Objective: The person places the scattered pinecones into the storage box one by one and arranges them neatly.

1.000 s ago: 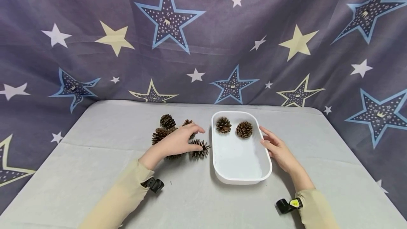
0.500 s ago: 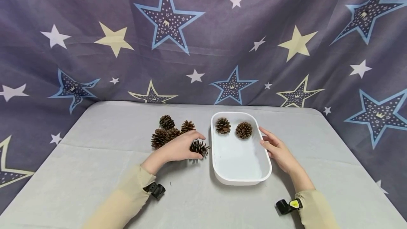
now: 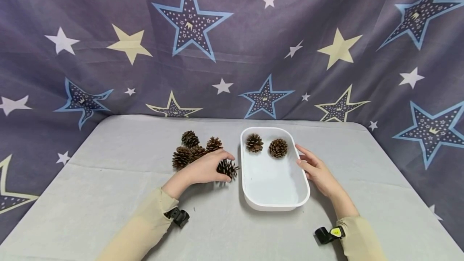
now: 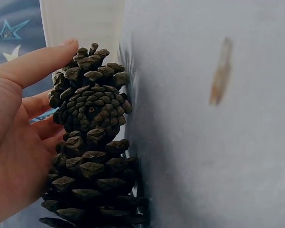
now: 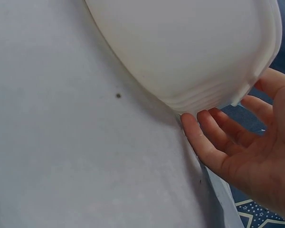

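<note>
Brown, open-scaled pine cones (image 3: pixel 181 158) lay beside an upright white tub (image 3: pixel 275 184), whose far end held two more cones (image 3: pixel 278 148).

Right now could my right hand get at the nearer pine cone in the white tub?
Probably yes: the side of the white tub stands between your right hand and that pine cone, but the open top leaves a way over.

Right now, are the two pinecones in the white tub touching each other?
Apart. The head view shows bare white tub between the left pinecone and right pinecone.
</note>
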{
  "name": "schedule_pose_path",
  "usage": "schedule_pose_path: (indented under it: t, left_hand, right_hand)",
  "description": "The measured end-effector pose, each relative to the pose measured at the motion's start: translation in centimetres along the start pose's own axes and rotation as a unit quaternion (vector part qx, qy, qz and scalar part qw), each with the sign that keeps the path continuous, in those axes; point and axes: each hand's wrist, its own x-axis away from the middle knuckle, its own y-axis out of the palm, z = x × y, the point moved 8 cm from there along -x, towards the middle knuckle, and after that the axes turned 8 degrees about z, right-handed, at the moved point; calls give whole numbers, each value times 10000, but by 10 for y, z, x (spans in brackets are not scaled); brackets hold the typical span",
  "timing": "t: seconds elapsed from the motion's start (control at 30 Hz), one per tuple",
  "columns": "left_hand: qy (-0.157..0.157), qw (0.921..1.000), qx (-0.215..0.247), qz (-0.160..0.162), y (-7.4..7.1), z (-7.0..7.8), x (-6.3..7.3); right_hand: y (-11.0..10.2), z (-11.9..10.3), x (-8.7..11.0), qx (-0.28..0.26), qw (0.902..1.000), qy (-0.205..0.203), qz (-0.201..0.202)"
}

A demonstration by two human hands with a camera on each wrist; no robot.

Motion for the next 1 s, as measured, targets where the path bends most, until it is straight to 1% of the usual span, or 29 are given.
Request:
schedule_pose_path:
  t: [0.23,0.43,0.73,0.9,1.0]
  left_hand:
    - [42,10000,30,14,2,-2,-1]
    - [101,9999,24,97,0,-1,0]
    - [-46,9995,101,310,-6,-2,1]
    - [-128,9985,238,467,-11,-3,2]
    - [-111,9979,298,566,-15,-3,2]
  right_hand:
    - [-1,2,0,38,10000,3,-6]
    - [-2,3,0,42,10000,1,-20]
    - [-2,2,0,53,10000,17,-5]
    - [-2,3,-1,100,9999,1,-14]
    - [-2,3,-1,110,9999,-17,-12]
